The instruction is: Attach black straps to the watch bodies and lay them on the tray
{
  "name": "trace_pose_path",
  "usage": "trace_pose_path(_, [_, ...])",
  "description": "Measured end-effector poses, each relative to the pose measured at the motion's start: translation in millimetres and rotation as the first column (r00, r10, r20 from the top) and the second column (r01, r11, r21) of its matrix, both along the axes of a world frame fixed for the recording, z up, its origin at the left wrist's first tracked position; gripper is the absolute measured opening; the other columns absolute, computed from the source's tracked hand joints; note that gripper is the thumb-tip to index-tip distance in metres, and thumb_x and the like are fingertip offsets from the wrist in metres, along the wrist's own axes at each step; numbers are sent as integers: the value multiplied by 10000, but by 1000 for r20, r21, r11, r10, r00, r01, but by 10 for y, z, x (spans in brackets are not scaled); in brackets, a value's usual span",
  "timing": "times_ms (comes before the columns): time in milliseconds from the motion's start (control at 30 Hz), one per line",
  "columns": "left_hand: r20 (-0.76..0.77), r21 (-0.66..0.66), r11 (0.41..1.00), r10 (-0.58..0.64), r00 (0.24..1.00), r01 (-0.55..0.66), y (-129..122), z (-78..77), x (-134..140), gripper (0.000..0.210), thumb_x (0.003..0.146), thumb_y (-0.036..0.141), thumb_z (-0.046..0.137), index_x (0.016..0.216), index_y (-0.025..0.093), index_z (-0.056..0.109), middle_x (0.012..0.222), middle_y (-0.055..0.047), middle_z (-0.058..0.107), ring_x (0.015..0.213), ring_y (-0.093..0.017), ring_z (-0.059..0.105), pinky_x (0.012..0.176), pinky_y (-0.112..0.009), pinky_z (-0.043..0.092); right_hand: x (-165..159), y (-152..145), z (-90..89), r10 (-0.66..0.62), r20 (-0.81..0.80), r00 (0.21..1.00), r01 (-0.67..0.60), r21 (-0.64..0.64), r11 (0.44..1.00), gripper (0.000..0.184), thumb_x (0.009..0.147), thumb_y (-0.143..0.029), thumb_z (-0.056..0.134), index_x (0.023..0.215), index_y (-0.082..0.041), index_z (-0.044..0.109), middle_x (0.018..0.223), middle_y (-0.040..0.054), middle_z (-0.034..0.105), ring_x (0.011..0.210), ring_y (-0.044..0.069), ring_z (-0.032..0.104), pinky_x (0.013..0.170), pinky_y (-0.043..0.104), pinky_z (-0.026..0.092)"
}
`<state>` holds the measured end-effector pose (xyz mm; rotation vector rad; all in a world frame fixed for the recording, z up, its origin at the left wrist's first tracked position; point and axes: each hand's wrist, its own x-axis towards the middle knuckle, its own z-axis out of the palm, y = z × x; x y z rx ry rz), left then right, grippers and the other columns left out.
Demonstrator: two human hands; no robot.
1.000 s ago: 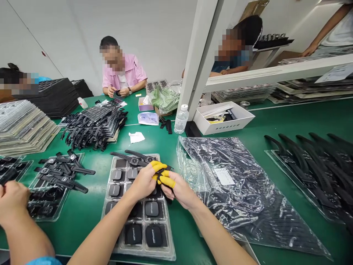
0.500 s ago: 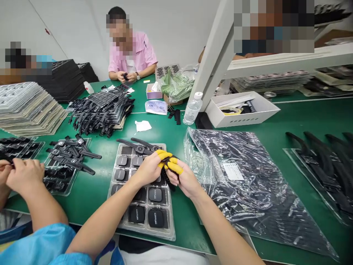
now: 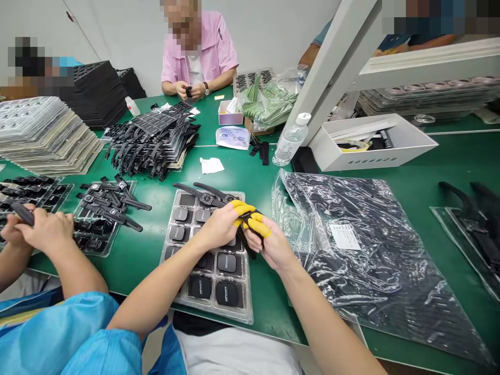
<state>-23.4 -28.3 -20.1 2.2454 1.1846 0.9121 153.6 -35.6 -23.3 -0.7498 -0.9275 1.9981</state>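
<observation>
My left hand [image 3: 222,224] and my right hand [image 3: 271,238] meet above the right side of a clear plastic tray [image 3: 247,304]. Yellow finger cots cover several fingertips. Both hands pinch a black watch strap [image 3: 247,245], whose end hangs down below the fingers. Whether a watch body is attached is hidden by my fingers. In the tray's pockets lie square black pieces with pale lettering, such as this black square [image 3: 226,294]. Two smartwatches, one of them this smartwatch [image 3: 205,198], rest across the tray's far edge with straps spread out.
Right of my hands lies a large plastic bag [image 3: 371,250] of black items. A water bottle [image 3: 292,139] and a white box [image 3: 375,148] stand behind it. At left, a co-worker's hands [image 3: 42,226] work beside piled watches [image 3: 111,203]. Another person [image 3: 199,57] sits across the table.
The camera view has shifted, so the table appears moved. My hands remain together on the strap above the tray. The co-worker at left now holds up a dark strap-like piece.
</observation>
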Motion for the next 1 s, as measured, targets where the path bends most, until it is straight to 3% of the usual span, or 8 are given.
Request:
trace_pose_path(433, [-12,-16,1000,4,1000,-5,13,21,-28,637,876,4,418,1447,220,603,1396,-106,644,1330,-235,616,1159,-405,529,-12,15,67,-25,12,1000,25,-15,1000,428,848,-559,797,840,-250,500,464,-121,419,389,76,288,393,209,232])
trace_pose_path(600, [-9,-27,1000,-2,1000,2,3,58,6,557,948,56,416,1462,195,580,1390,-126,621,1310,-234,614,1145,-387,530,-10,21,90,-37,-56,998,34,-61,998,428,837,-529,811,794,-246,493,467,-117,409,386,69,274,383,206,218])
trace_pose_path(767, [8,-77,991,-108,994,108,-4,173,-29,486,1052,199,400,1524,197,519,1370,-134,583,1299,-240,602,1173,-412,511,12,34,78,-50,-55,997,46,-74,996,393,845,-511,796,802,-239,515,464,-120,385,384,64,256,383,204,218])
trace_pose_path(1000, [-193,-19,997,-77,978,75,2,225,-21,458,999,199,493,1448,168,581,1293,-150,603,1236,-276,603,1113,-437,550,7,42,63,-46,-16,999,44,-110,993,408,823,-502,798,767,-238,492,452,-127,346,387,54,223,386,197,193])
